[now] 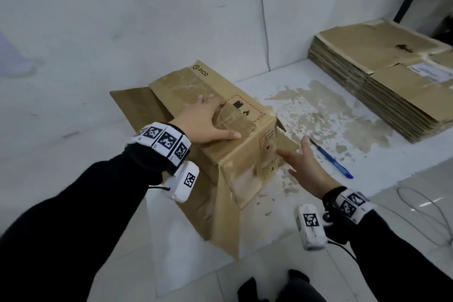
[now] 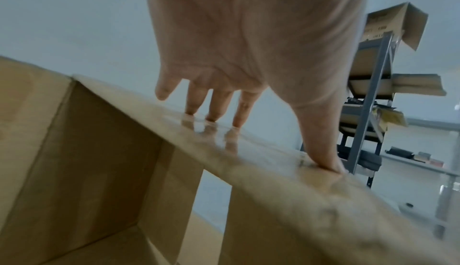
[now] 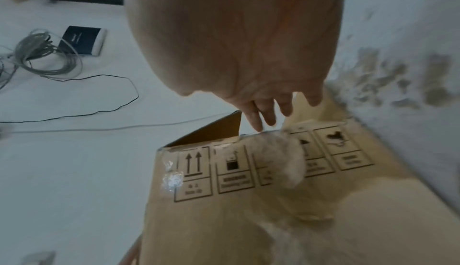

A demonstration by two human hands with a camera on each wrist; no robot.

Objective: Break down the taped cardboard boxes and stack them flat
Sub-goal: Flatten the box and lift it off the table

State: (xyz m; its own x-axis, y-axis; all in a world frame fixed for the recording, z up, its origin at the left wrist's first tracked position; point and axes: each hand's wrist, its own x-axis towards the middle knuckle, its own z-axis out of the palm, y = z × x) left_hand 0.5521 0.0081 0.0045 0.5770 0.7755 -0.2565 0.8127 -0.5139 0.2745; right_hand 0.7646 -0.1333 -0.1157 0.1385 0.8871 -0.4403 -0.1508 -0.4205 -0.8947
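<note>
A brown cardboard box (image 1: pixel 213 95) printed "PICO" lies on its side on a white platform, its end flaps hanging open toward me. My left hand (image 1: pixel 208 120) lies flat on its taped top panel, fingers spread; the left wrist view shows the fingertips (image 2: pixel 211 117) and thumb pressing the panel above the hollow inside of the box (image 2: pixel 82 151). My right hand (image 1: pixel 301 162) hovers open beside the right side panel with the handling symbols (image 3: pixel 234 171), fingers straight near its edge. A stack of flattened boxes (image 1: pixel 382 76) lies at the right.
A blue pen (image 1: pixel 331 159) lies on the stained white platform (image 1: pixel 318 105) right of the box. Grey cables (image 1: pixel 429 213) trail over the tiled floor at the right. A metal shelf rack (image 2: pixel 370 100) holding more cardboard stands beyond. The wall rises just behind the box.
</note>
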